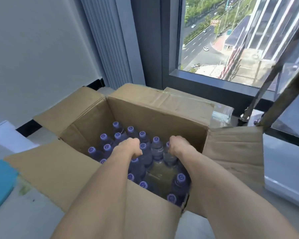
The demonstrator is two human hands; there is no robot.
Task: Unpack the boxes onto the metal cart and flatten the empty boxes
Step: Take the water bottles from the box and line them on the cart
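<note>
both bare forearms reach forward and down into an open cardboard box (145, 107) that sits on the floor with all four flaps folded outward. the left hand (130, 146) is curled, knuckles up, its fingers bent down among the bottle caps near the middle of the box; it seems to grip a bottle neck, though the fingers hide what they close on. the right hand (178, 145) is likewise curled, closed over the top of a clear bottle (169, 156) whose purple cap peeks out at the thumb side. the two hands sit close together, with one capped bottle standing between them.

the box is packed with upright water bottles (118, 135) with purple caps, filling the left and far parts, with a gap showing below the hands. a blue object (0, 180) lies on the floor at the left edge. beyond the box lies more flat cardboard (188, 94), and to the right stand the dark legs of the metal cart (259, 94). farther back are a grey curtain (110, 38) and a window (231, 35) overlooking a street.
</note>
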